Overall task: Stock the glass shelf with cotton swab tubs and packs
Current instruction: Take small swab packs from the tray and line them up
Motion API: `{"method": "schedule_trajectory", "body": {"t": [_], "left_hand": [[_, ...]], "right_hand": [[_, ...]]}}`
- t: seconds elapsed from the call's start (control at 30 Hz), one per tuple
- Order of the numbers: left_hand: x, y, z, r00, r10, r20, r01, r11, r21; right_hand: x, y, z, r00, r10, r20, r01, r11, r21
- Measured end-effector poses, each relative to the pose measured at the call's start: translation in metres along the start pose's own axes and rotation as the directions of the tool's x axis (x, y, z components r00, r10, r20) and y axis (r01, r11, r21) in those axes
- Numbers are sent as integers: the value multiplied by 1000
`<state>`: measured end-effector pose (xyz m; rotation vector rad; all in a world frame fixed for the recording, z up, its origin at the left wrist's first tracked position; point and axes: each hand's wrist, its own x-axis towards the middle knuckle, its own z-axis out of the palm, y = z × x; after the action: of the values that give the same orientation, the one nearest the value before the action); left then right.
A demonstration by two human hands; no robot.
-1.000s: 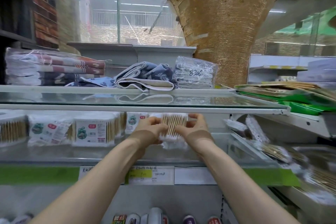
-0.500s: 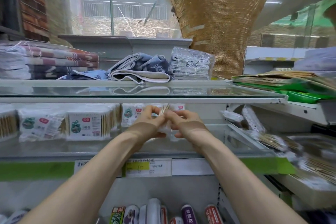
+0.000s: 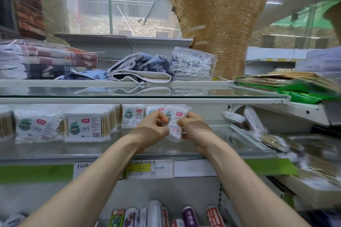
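A cotton swab pack in clear plastic stands upright on the glass shelf, label facing me. My left hand pinches its left edge and my right hand grips its right edge. Just behind it stand two more packs. A boxed swab tub and another pack line the shelf to the left.
An upper glass shelf just above my hands carries folded towels and a bagged stack marked 8306. Loose swab packs lie on the slanted rack at right. Rolled goods stand on the shelf below. Price labels line the front edge.
Both hands have turned the pack from showing its wooden sticks to standing with its label toward me, and set it in line with the packs behind.
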<state>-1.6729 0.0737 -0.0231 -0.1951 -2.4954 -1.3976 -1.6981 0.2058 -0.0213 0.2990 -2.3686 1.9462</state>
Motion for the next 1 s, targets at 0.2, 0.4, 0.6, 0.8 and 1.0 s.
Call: {"method": "schedule_trajectory", "body": {"t": [0.2,0.4,0.6,0.8,1.0], "left_hand": [[0,2,-2,998,-55,-27,52,992,-118],[-2,4,-2,999,-40,30,41,998,-40],[1,0,-1,998,-63,16,63,998,11],[4,-3,-1,992,-110,-69,111,994,9],[4,-3,0,987,-121,-105,122,993,2]], "right_hand": [[-3,-1,-3,997,-70,-45,71,997,24],[-6,-2,-3,996,-62,-67,65,996,53],[-4,-1,-5,991,-79,-110,80,997,1],[-4,1,-4,998,-49,-43,44,991,-129],[-1,4,-3,993,-64,-96,51,989,-137]]}}
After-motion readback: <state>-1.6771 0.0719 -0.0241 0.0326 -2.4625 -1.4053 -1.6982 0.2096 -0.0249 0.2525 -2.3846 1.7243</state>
